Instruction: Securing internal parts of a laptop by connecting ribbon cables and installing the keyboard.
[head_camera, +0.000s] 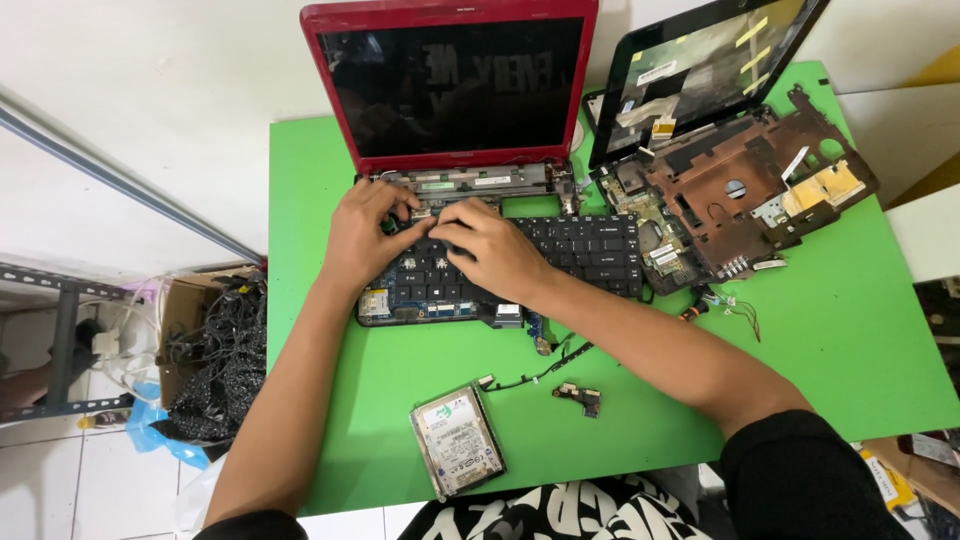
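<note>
My left hand (365, 232) and right hand (492, 248) are both down on the red laptop (455, 70), which sits open at the far side of the green table (330, 400) with its top cover off. The left fingers curl in at the hinge strip, pinching something small that I cannot make out. The right hand lies half-curled on the loose black keyboard (590, 255), its fingertips at the keyboard's upper edge. I judge the keyboard light, thin and bendy, likely tied to the board by a fragile ribbon, so it is best held by its edges and lifted gently. A bare hard drive (457, 440) lies near me, with small cables (540, 372) beside it. A second stripped laptop (740, 170) sits to the right.
</note>
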